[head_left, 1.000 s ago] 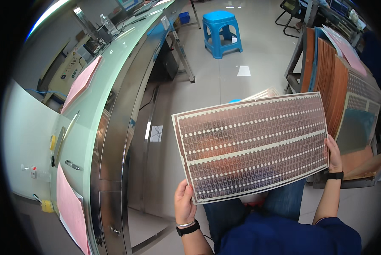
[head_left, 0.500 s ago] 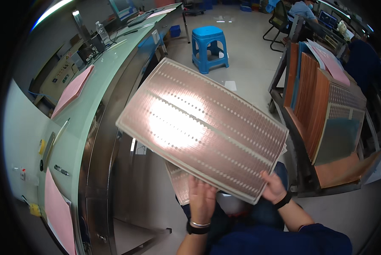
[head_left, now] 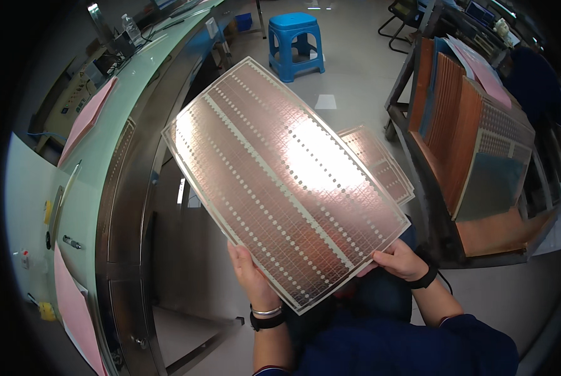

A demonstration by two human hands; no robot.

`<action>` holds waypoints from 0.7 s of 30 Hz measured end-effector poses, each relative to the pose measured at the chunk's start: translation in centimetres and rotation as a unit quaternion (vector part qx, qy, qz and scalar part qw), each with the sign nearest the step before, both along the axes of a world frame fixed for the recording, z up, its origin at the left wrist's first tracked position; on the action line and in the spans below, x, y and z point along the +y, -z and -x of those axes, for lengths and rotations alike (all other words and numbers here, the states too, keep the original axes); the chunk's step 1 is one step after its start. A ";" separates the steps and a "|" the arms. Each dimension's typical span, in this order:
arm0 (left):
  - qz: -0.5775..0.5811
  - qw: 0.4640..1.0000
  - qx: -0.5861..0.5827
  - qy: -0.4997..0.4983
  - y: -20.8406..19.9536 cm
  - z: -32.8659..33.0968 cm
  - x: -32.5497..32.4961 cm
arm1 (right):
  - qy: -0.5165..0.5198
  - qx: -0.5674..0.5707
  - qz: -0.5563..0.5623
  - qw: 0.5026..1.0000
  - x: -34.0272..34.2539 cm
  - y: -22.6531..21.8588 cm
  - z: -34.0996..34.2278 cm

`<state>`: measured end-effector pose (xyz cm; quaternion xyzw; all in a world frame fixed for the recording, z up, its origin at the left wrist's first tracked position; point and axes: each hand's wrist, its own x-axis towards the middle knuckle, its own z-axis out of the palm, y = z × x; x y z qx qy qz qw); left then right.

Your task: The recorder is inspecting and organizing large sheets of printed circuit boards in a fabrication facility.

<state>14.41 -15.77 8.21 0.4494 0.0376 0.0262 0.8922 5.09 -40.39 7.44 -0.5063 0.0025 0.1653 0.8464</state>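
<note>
A large copper-coloured circuit board panel (head_left: 255,182), patterned with rows of pale dots and a pale central strip, is held tilted in front of me. My right hand (head_left: 400,260) pinches its near right corner, thumb on top and the other fingers beneath. At the lower left edge, my left hand (head_left: 253,279) holds the panel with its fingers partly hidden. A second copper panel (head_left: 384,166) shows beyond the right edge of the first, which covers the rest of it. Bright light glares off the held panel's surface.
Right of me stands a metal rack (head_left: 412,150) with many upright copper panels (head_left: 446,125) and pink sheets (head_left: 481,72). A glass-topped bench (head_left: 86,213) runs along the left, carrying pink paper (head_left: 73,307) and a pen (head_left: 72,242). Ahead is a blue stool (head_left: 296,44).
The held panel has turned clockwise, its far end now pointing more directly away from me. My left hand has moved left along its edge. The second panel now shows on the right, not below.
</note>
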 end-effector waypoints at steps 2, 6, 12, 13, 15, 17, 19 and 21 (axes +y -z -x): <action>-0.002 1.000 -0.008 0.001 0.0 -0.2 0.3 | -0.004 0.001 0.007 1.000 0.2 -0.2 0.1; -0.006 1.000 -0.010 -0.002 -0.1 -0.2 0.6 | -0.019 -0.009 0.024 0.999 0.7 -0.5 0.2; -0.019 1.000 -0.013 0.000 0.3 -0.2 0.7 | -0.011 -0.031 0.037 0.999 0.7 -1.0 0.4; -0.018 1.000 -0.012 -0.001 0.3 -0.2 0.6 | -0.017 -0.031 0.041 0.999 0.7 -1.0 0.5; -0.017 1.000 -0.010 -0.001 0.4 -0.3 0.6 | -0.022 -0.031 0.045 0.998 0.6 -1.0 0.4; -0.020 1.000 -0.013 -0.005 0.6 -0.4 0.7 | -0.017 -0.033 0.041 0.998 0.7 -1.0 0.5; -0.017 1.000 -0.014 -0.004 0.5 -0.3 0.8 | -0.019 -0.036 0.033 0.999 0.7 -1.0 0.5; -0.016 1.000 -0.013 -0.004 0.3 -0.3 0.8 | -0.022 -0.036 0.022 0.999 0.7 -0.7 0.4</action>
